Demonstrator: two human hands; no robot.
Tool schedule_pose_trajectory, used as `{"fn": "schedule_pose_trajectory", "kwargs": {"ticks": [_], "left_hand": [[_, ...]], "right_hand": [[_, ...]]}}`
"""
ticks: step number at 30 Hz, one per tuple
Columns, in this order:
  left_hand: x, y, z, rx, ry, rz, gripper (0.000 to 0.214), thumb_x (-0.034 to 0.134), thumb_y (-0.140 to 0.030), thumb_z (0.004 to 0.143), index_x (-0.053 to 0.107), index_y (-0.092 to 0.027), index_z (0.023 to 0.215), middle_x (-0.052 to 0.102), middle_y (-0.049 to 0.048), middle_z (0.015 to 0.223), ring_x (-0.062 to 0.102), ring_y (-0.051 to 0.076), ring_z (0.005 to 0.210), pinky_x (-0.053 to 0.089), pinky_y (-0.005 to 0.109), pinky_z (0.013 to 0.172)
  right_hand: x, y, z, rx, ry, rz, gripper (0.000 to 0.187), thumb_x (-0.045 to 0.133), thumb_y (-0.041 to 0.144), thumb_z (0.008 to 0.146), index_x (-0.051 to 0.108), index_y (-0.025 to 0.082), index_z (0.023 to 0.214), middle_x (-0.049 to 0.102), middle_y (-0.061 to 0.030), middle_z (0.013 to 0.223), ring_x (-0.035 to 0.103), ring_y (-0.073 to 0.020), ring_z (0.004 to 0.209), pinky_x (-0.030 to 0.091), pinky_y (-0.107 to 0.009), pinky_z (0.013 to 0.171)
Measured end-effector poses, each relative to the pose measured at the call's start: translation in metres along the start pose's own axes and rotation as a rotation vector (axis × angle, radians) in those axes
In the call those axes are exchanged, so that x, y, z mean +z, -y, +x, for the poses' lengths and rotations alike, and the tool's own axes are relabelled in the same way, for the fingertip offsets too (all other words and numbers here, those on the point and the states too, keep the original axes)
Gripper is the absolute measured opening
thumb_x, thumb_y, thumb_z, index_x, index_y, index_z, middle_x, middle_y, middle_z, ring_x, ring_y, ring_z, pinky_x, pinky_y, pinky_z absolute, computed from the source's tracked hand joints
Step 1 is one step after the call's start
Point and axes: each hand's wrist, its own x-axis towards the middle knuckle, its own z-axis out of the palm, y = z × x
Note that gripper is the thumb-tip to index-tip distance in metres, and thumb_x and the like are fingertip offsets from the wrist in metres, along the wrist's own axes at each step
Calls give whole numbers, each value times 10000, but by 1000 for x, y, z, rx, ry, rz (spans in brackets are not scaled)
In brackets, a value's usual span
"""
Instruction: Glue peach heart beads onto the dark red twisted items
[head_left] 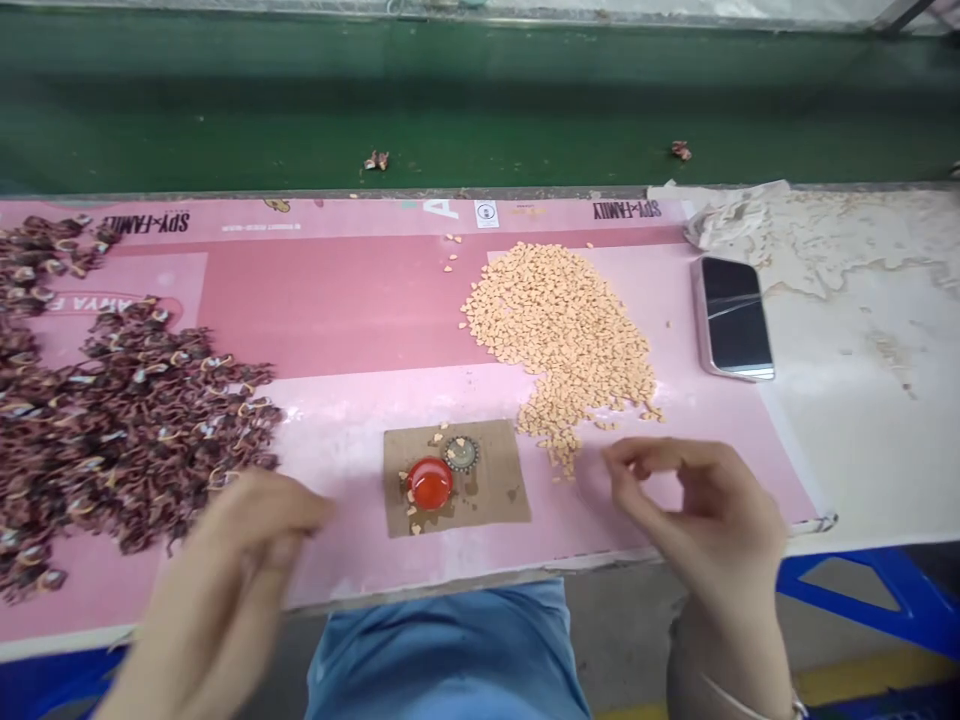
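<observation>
My left hand (259, 540), blurred by motion, is closed with its fingertips together over the pink sheet, between the brown pile and the cardboard; anything in the pinch is too small to make out. My right hand (697, 500) has thumb and forefinger pinched beside the near end of a heap of small tan pieces (562, 330); what they hold, if anything, does not show. On a brown cardboard piece (491, 500) between the hands sit a red cap (430, 484) and a metal bottle cap (460, 454), with tan bits around them. Small dark reddish-brown leggy pieces (142, 420) are heaped at left.
A phone (735, 318) lies right of the tan heap, near a crumpled white cloth (727, 215). The pink printed sheet (337, 320) covers much of the table. Behind it runs a green belt (525, 150) bearing a few small brown pieces (681, 150). Blue framing (870, 600) shows below.
</observation>
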Motion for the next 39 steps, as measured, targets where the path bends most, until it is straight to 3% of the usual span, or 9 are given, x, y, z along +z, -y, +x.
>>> {"fn": "schedule_pose_trajectory", "kwargs": {"ticks": [4,8,11,16,23,27,31,35,39], "left_hand": [[59,-35,-5,15,277,-418,108,589,-320,1068,693,-302,1089,641,14,867,627,175,767,508,251,651],[83,-39,-12,-139,251,-669,403,580,-552,1073,688,-198,914,549,29,813,535,168,755,464,255,665],[83,-37,-16,-184,219,-722,464,567,-592,1067,690,-188,875,525,26,795,498,164,742,447,262,670],[77,-35,-18,-147,197,-673,337,535,-450,1116,691,-207,943,573,24,820,554,158,772,468,247,694],[74,-33,-17,79,36,-322,104,595,-175,1078,644,-214,994,605,-2,847,598,120,741,492,189,646],[69,-32,-16,173,8,-100,175,498,-195,1126,608,-202,990,566,-15,837,590,91,728,510,137,669],[66,-31,-17,199,44,16,268,414,-236,1153,608,-197,972,571,-6,837,596,98,712,527,142,664],[67,-29,-20,188,38,33,263,404,-256,1160,607,-197,1002,575,-9,853,611,91,724,531,138,684],[63,-24,-27,190,-64,84,231,414,-267,1162,628,-182,1177,583,11,952,618,96,849,546,123,811]], "right_hand": [[36,61,-4,-287,199,566,301,651,17,887,477,261,863,810,11,784,681,-100,524,565,-214,519],[61,83,-11,-274,198,648,301,672,38,912,470,255,865,825,7,778,696,-85,512,595,-200,579],[65,80,-13,-258,176,634,300,663,31,905,473,256,849,824,14,763,693,-87,500,580,-196,551],[63,79,-11,-335,222,594,321,619,-38,839,489,255,853,834,1,796,694,-87,517,583,-196,546],[65,76,-17,-339,156,414,164,643,37,914,639,198,946,761,-28,775,717,-121,641,610,-222,594],[61,72,-15,-419,260,309,111,585,124,1058,669,164,997,736,-34,770,682,-113,655,594,-231,593],[59,75,-15,-427,341,278,134,558,121,1085,651,160,997,746,-24,775,689,-98,688,601,-207,640],[59,77,-14,-406,317,258,154,559,129,1084,644,164,960,729,-14,757,670,-87,670,591,-191,641],[59,68,-6,-381,223,155,106,650,71,1015,664,167,971,734,-18,781,669,-83,674,577,-180,636]]}}
